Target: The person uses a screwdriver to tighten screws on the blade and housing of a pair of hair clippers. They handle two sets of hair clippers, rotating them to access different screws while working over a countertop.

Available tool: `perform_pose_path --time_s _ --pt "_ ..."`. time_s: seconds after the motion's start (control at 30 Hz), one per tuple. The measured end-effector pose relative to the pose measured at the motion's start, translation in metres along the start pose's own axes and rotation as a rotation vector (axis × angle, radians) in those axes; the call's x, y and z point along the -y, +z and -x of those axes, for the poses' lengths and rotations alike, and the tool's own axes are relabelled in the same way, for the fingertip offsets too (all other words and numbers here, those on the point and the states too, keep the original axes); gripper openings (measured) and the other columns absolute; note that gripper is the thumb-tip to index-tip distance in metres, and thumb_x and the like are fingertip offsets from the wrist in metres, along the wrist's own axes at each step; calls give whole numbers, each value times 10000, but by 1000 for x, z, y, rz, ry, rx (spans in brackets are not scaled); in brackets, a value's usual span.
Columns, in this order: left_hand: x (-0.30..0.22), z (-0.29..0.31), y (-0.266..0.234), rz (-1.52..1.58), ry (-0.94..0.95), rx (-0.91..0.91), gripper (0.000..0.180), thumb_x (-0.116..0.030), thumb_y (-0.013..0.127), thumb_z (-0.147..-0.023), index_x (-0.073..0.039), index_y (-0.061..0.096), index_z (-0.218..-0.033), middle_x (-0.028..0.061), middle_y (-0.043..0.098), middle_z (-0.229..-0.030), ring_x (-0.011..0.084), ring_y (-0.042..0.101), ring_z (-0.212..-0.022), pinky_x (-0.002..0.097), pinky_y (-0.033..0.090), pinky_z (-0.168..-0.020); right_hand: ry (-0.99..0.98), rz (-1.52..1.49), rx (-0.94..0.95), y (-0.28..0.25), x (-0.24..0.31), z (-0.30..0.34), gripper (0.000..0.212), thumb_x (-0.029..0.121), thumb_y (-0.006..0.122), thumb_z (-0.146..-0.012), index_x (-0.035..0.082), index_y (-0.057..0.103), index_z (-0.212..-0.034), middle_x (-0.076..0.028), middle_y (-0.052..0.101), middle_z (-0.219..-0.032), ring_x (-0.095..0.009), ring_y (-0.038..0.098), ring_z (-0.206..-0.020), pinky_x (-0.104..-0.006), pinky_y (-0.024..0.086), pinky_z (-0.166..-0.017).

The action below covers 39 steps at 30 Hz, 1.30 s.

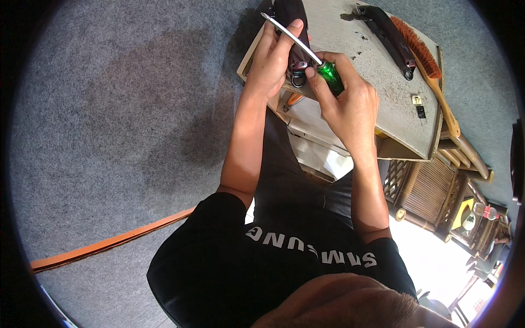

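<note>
My left hand [267, 65] is wrapped round a dark hair clipper [291, 12] with a hanging loop at its near end, held over the left part of the small table [331, 30]. In my right hand [353, 104] is a screwdriver [331, 77] with a green see-through handle. Its long metal shaft slants up and left across the clipper, and its tip sticks out past my left fingers. My right thumb is close to the clipper's loop end; whether it touches I cannot tell. A second dark clipper [387, 37] lies farther right on the table.
Beside the second clipper rests a brush [416, 48] with brown bristles and a long wooden handle. Two small pieces, one yellowish [416, 100] and one black [420, 112], lie near the right edge among loose hair clippings. Something orange [293, 100] shows under the tabletop. Bamboo furniture [432, 188] stands at right.
</note>
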State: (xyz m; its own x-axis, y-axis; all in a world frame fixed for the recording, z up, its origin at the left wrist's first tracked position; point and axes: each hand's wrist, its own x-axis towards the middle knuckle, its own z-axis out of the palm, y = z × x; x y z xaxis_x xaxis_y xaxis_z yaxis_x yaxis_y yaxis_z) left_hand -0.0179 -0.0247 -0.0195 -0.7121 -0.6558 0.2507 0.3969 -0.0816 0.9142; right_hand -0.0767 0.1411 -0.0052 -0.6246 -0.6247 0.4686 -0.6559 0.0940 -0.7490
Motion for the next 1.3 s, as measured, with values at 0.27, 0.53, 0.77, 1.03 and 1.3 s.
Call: perform_pose_path --time_s 0.27,0.53,0.77,1.03,1.3 --pt "1 0 0 -46 42 0 300 -321 642 -1037 -65 559 -1171 80 680 -969 126 684 -817 269 583 -692 5 12 9 -1 1 -1 309 354 749 -913 118 694 -1105 -118 696 -664 -334 716 -618 -430 533 -571" --pt "3 0 0 -51 39 1 300 -304 620 -1052 -62 553 -1216 88 663 -1032 129 668 -930 292 577 -797 28 16 -23 4 -1 -4 369 395 763 -898 74 689 -1065 -123 689 -653 -337 712 -603 -433 537 -577" --pt "7 -1 1 -58 94 2 245 -260 584 -1072 -56 545 -1201 79 663 -1026 124 670 -910 282 570 -777 48 12 -15 2 3 -7 407 418 779 -878 50 685 -1025 -123 691 -685 -350 705 -616 -436 536 -581" --pt "1 3 2 -89 15 29 420 -279 627 -1051 -38 461 -1352 27 571 -1152 86 524 -1022 266 446 -902 -44 117 -144 12 1 -9 421 414 816 -828 34 672 -940 -129 708 -869 -357 721 -729 -455 558 -625" --pt "5 2 2 -135 86 -10 225 -234 604 -1061 -64 537 -1193 53 650 -1010 101 641 -889 251 536 -767 14 99 -143 12 4 -7 428 404 829 -815 18 673 -916 -135 715 -833 -363 720 -713 -453 551 -610"
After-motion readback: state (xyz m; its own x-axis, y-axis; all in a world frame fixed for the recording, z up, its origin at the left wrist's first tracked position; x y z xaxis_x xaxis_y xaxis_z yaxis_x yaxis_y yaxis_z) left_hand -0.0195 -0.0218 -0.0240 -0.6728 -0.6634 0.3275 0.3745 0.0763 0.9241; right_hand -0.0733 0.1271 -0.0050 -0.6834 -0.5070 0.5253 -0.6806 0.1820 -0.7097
